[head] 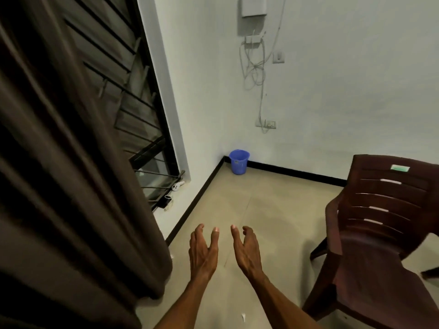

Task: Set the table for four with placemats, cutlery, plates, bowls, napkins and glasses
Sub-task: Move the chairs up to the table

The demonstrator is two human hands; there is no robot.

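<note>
Hands out front over bare floor [273,210], palms facing each other, close but apart. Left hand [203,251] has fingers loosely spread, holding nothing; right hand [247,249] likewise relaxed and empty. No placemats, cutlery or other tableware in view. Brown curtain [71,186] hangs left, beside barred window [133,110]. Blue bin [239,161] sits in far corner. Maroon chair [380,233] at right. Cables [255,67] hang on wall.
</note>
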